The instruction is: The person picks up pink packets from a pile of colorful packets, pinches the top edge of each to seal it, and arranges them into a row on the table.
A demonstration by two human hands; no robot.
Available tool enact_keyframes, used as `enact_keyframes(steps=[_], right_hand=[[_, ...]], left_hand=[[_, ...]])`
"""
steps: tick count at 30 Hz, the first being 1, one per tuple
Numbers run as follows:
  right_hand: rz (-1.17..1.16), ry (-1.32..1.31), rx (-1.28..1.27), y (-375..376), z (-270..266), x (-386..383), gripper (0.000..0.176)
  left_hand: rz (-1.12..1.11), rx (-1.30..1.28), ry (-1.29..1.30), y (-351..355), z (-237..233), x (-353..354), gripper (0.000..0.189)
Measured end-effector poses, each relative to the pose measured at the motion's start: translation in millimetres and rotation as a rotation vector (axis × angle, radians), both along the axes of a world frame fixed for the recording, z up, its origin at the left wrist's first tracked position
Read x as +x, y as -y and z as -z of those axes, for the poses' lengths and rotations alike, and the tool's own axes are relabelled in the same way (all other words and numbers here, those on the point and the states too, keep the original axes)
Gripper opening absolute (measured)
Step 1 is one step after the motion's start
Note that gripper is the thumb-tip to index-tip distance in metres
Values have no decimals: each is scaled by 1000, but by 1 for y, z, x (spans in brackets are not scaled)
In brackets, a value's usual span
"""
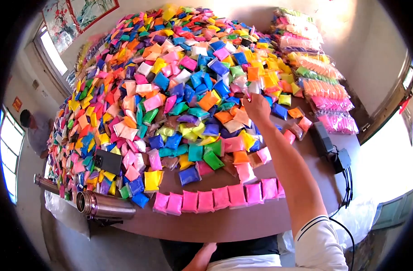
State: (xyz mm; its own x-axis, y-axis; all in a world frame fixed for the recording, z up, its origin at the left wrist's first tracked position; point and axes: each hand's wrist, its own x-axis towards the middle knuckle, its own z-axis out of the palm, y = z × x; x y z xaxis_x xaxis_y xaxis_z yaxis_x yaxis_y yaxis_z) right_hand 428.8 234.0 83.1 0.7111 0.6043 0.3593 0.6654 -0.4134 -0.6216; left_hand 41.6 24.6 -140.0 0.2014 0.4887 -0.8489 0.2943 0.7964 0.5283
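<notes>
My right hand [257, 109] reaches far over the table into a large heap of small colored packets [179, 113]. Its fingers are pinched together at the heap, near orange and white packets; what lies between the fingertips is too small to make out. Along the near table edge runs a slightly curved row of several bright pink packets [205, 201], lying flat side by side, its right end hidden behind my right forearm. Below the table edge, by my lap, my left hand [208, 249] shows only in part, its fingers mostly hidden.
A steel flask [105, 205] lies at the left front edge, a black phone [108, 161] rests on the heap. Bundled bags of packets [324, 88] are stacked at the right back. Black power adapters [341, 160] with cables sit at the right edge. Another person [36, 133] is at far left.
</notes>
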Motion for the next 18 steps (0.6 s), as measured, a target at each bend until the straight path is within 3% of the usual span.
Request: enact_keyframes(steps=[12, 18], right_hand=[[18, 129, -161, -77, 18, 17, 32], [47, 94, -17, -73, 21, 27, 26]], left_hand=[[-57, 43, -48, -8, 1, -13, 46], [-62, 78, -71, -9, 4, -11, 41]])
